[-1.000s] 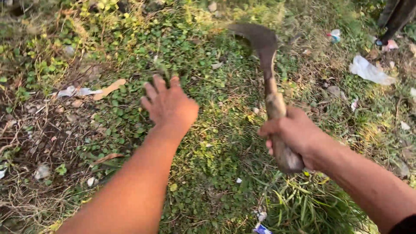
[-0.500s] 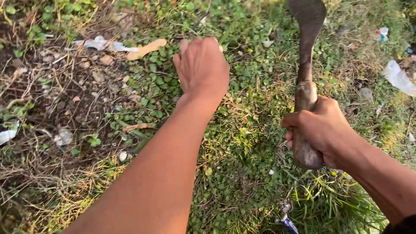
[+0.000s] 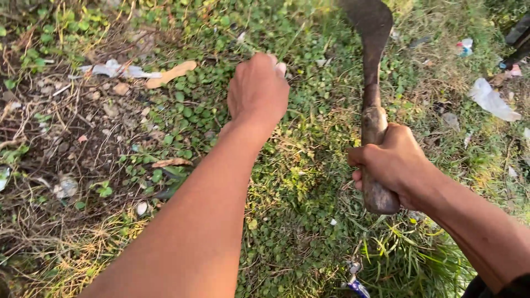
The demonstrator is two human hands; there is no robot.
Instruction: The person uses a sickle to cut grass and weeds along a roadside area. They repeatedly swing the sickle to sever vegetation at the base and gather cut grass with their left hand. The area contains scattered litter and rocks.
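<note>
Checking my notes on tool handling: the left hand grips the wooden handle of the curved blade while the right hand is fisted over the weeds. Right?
Hands swapped. In the head view, the right hand grips the curved blade's wooden handle; the left hand is fisted over the weeds.

Sickle blade [image 3: 371,27] tip cut off by top edge, blurred; left hand [image 3: 257,91] fingertips hidden in weeds.

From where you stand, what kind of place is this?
Probably an untended outdoor patch: low green weeds and dry grass cover the ground, litter scraps lie about, and the right hand grips a curved blade for cutting growth.
</note>
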